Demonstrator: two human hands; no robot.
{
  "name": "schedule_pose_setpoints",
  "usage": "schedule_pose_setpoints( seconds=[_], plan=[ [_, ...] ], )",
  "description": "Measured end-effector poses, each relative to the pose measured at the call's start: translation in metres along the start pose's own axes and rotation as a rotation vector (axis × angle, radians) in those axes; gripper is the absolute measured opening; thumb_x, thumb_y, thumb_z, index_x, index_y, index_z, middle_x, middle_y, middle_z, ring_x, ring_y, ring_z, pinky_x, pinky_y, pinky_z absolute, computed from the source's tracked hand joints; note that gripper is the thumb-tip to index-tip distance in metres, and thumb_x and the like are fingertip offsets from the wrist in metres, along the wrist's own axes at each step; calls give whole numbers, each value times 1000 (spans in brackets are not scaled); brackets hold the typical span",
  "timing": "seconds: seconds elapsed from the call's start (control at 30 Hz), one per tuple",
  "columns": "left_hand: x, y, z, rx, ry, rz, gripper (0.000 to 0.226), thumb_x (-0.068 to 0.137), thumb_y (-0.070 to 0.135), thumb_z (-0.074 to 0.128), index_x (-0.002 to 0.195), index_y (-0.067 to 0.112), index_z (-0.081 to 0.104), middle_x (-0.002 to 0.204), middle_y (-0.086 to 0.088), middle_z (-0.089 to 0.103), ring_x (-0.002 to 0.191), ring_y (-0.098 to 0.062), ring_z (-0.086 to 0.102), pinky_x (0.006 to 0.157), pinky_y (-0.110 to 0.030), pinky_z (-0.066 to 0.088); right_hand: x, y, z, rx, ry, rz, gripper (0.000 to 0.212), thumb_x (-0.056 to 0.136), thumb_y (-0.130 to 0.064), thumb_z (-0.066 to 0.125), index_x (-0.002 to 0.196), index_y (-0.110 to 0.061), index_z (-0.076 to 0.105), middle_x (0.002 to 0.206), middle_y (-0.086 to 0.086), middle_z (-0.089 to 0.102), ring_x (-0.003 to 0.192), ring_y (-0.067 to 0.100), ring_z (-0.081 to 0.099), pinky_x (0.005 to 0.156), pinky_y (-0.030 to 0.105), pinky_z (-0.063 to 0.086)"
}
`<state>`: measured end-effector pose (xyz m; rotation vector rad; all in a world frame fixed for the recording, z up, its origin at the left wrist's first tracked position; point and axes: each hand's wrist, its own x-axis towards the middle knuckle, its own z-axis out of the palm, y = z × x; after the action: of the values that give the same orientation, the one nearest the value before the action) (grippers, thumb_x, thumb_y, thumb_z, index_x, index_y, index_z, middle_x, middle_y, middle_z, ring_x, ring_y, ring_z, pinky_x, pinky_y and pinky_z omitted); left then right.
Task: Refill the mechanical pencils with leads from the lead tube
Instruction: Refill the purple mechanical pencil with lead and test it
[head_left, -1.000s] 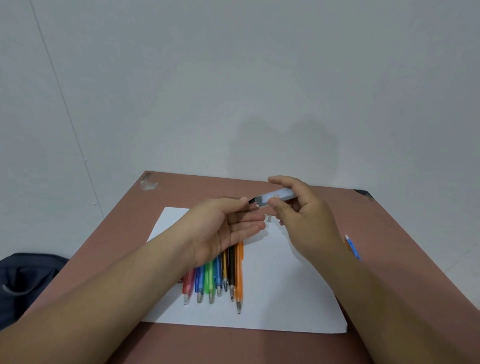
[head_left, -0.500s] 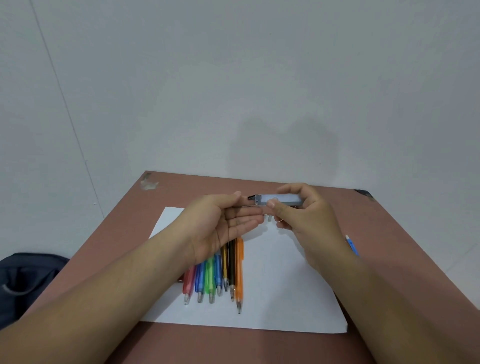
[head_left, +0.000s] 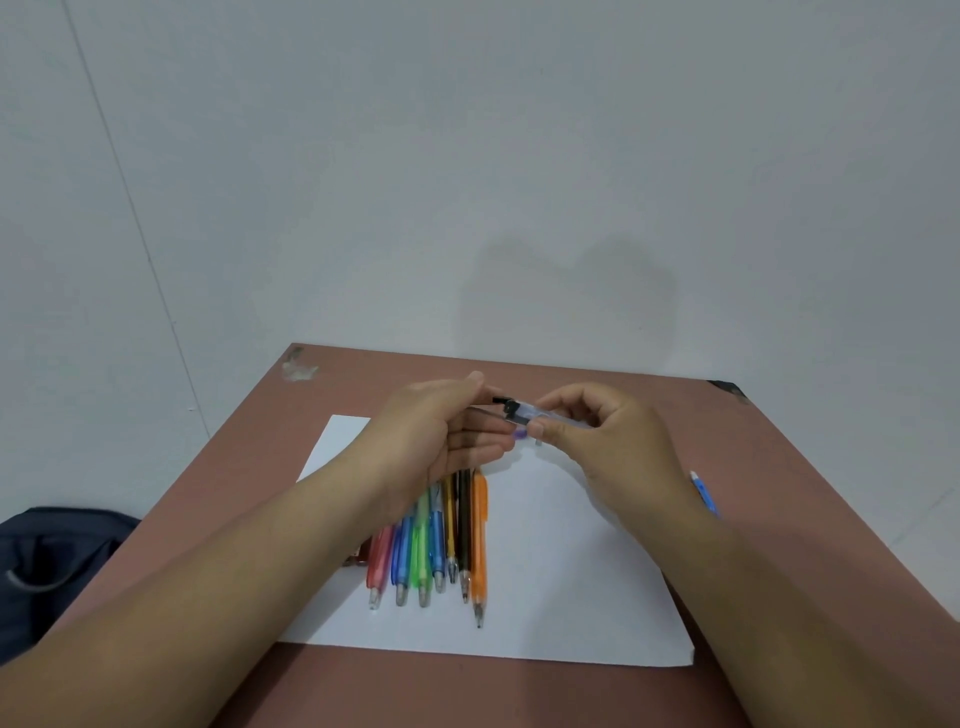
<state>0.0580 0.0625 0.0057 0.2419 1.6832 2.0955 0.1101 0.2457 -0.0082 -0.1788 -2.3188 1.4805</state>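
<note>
While half second ago lead tube (head_left: 540, 414) sat level at left palm, now tips mouth-down toward left hand (head_left: 447, 431), cupped open at 9 o'clock. Right hand (head_left: 597, 441) pinches tube at 3 o'clock. Probably shaking leads out; none visible. Mechanical pencils (head_left: 441, 540) lie fanned on paper (head_left: 571, 571) at 6 o'clock, unfilled.

No text, label, brand or number is legible on anything here.
</note>
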Motion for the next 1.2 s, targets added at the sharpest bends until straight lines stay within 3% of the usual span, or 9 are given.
schedule_pose_setpoints(
  seconds=[0.23, 0.43, 0.63, 1.2],
  plan=[
    [3, -1, -3, 68, 16, 24, 35, 105, 33, 47, 112, 7, 68, 98, -20, 76, 97, -34, 73, 91, -42, 58, 0, -1, 1, 20, -4, 3, 12, 81, -21, 83, 85, -29, 76, 81, -13, 71, 66, -4, 57, 63, 20, 50],
    [6, 1, -13, 211, 52, 114, 33, 104, 33, 49, 110, 8, 69, 97, -13, 77, 96, -31, 73, 91, -42, 58, 1, -2, -1, 54, 17, 21, 12, 81, -21, 83, 84, -29, 75, 82, -9, 73, 72, 4, 61, 67, 26, 54],
    [9, 2, -19, 379, 132, 255, 14, 98, 19, 60, 97, 10, 71, 91, -4, 77, 91, -23, 74, 85, -38, 60, 2, -3, -1, 64, 26, 36, 12, 80, -20, 83, 83, -29, 75, 83, -9, 74, 77, 8, 63, 70, 29, 55],
    [7, 5, -21, 504, 237, 417, 11, 97, 23, 62, 90, 23, 71, 86, 10, 75, 85, -10, 71, 84, -42, 60, 0, -7, -2, 86, 15, 75, 12, 81, -19, 83, 83, -27, 74, 82, -4, 75, 71, 5, 64, 69, 31, 54]
  ],
)
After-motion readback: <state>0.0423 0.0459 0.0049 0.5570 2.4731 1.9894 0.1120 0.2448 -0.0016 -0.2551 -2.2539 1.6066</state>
